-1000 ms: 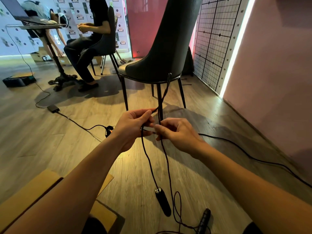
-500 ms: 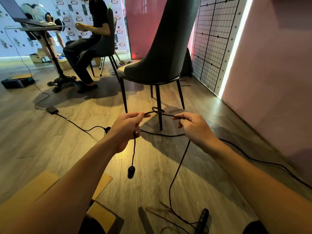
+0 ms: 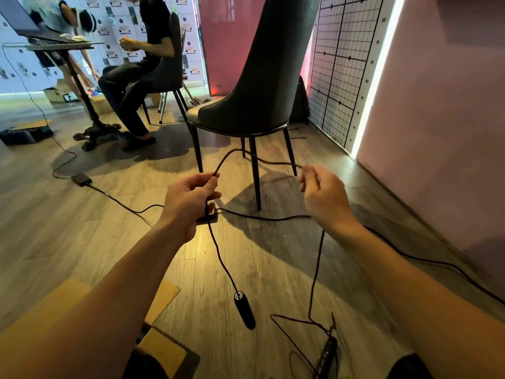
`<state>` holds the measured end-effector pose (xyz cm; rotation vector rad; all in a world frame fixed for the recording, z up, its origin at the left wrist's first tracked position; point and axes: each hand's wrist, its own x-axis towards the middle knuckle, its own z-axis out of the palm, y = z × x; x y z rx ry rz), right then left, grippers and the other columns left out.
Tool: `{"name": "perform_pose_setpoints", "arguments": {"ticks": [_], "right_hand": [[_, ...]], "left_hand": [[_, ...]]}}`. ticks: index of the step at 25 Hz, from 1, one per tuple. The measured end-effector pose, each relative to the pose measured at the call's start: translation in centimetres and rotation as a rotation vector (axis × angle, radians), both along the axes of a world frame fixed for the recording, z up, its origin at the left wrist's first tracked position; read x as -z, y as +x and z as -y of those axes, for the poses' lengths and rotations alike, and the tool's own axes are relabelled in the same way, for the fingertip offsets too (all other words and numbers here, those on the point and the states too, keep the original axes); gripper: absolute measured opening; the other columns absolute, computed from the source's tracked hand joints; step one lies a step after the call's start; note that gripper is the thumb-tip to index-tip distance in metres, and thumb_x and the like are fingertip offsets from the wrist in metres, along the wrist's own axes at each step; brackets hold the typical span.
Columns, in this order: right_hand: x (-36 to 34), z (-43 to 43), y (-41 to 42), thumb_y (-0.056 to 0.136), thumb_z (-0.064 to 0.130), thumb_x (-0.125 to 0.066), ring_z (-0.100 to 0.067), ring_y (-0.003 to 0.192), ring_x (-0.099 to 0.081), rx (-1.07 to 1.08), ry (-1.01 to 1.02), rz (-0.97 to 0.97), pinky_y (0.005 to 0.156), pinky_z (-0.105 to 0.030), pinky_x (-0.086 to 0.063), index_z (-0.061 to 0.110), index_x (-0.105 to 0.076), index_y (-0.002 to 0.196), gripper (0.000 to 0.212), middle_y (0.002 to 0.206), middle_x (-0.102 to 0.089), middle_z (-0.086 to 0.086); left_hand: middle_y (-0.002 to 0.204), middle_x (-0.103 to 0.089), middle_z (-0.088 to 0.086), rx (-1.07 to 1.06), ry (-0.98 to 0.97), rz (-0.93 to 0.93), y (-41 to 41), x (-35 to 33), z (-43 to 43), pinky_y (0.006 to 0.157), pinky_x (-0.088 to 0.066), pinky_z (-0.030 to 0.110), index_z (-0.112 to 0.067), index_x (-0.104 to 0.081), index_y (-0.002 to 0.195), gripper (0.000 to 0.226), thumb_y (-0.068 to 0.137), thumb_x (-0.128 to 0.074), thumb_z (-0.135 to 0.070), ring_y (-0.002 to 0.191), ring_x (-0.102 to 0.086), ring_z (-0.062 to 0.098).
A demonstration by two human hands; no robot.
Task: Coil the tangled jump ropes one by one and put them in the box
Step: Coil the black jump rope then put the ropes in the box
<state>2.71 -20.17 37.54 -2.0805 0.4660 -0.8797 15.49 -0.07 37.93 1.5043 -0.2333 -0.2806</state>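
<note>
A thin black jump rope (image 3: pixel 235 154) arcs between my two hands at chest height. My left hand (image 3: pixel 191 198) pinches it, and from that hand a length drops to a black handle (image 3: pixel 244 310) hanging just above the floor. My right hand (image 3: pixel 322 195) is closed on the rope further right; below it a strand runs down to a tangle and a second black handle (image 3: pixel 326 354) lying on the floor. The cardboard box (image 3: pixel 164 348) sits at the bottom left, partly hidden by my left arm.
A dark chair (image 3: pixel 259 86) stands just beyond my hands on the wooden floor. A black power cable (image 3: pixel 273 218) and an adapter (image 3: pixel 81 178) lie across the floor. At the back left a person sits on a chair (image 3: pixel 142 67) beside a small table (image 3: pixel 60 46). A pink wall (image 3: pixel 437 119) runs along the right.
My hands have moved apart and the knot seen between them half a second ago is gone; the rope now arcs loosely. The hanging handle has dropped lower.
</note>
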Motion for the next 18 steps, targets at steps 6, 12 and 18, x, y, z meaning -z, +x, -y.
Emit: {"name": "perform_pose_setpoints", "arguments": {"ticks": [6, 12, 18], "right_hand": [[0.9, 2.7, -0.7, 0.101, 0.024, -0.046, -0.020, 0.098, -0.060, 0.204, -0.026, -0.262, 0.084, -0.035, -0.050, 0.018, -0.068, 0.114, 0.026, 0.111, -0.068, -0.007], [0.8, -3.3, 0.9, 0.103, 0.024, -0.049, 0.004, 0.083, -0.060, -0.384, -0.207, -0.140, 0.071, -0.011, -0.043, 0.014, -0.068, 0.112, 0.023, 0.089, -0.066, 0.011], [-1.1, -0.1, 1.0, 0.103, 0.012, -0.048, 0.004, 0.055, -0.053, 0.006, -0.194, 0.173, 0.048, -0.009, -0.036, 0.010, -0.068, 0.099, 0.020, 0.072, -0.060, 0.007]], "left_hand": [[0.084, -0.067, 0.001, 0.088, 0.053, 0.144, -0.9, -0.4, 0.1, 0.064, -0.055, 0.041, -0.017, -0.074, 0.097, 0.010, 0.089, -0.070, -0.013, 0.066, -0.063, 0.011], [0.075, -0.068, -0.007, 0.249, 0.190, 0.442, -2.2, -0.1, 1.5, 0.052, -0.048, 0.022, -0.022, -0.075, 0.092, 0.011, 0.089, -0.071, -0.012, 0.055, -0.059, 0.007], [0.045, -0.055, -0.006, 0.376, 0.362, 0.479, -1.6, -1.0, 0.2, 0.056, -0.045, 0.018, -0.013, -0.058, 0.065, 0.041, 0.100, -0.051, -0.035, 0.048, -0.056, 0.008]]}}
